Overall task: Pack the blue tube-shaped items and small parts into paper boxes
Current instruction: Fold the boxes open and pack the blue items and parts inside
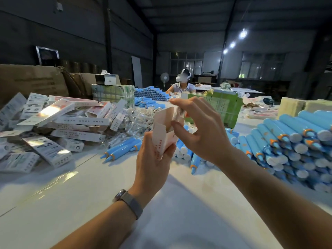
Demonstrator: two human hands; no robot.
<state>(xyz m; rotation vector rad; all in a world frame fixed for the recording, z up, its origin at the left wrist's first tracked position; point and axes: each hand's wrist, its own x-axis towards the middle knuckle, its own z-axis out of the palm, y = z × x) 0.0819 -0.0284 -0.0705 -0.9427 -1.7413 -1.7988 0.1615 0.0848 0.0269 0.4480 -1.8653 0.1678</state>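
Paper box (162, 135) held in the air above the white table (107, 203), in front of the person, between both hands. Left hand (152, 164) grips the lower end of the box from below, fingers curled round it, thumb up along its near face. Watch (128, 203) on the left wrist. Right hand (201, 130) is above and to the right of the box; thumb and forefinger pinch something small and pale at the open top end. What it is cannot be told, the spot is blurred. The other right fingers are loosely spread.

Box long axis: roughly upright, tilted a little to the right at the top. Open end points up and away from the person, flaps (159, 128) sticking out toward the left.

Blue tubes: big stack (291, 139) on the table right of the hands, white flat ends toward the person, long axes running away and up-right. Loose tubes (122, 148) left of the box lie with orange-collared tips pointing down-left. A further stack (152, 94) sits at the far side.

Heap of filled boxes (59, 123) far left. Clear bags of small parts (138, 121) just behind the held box. Green bundle of flat boxes (224, 106) behind the right hand.
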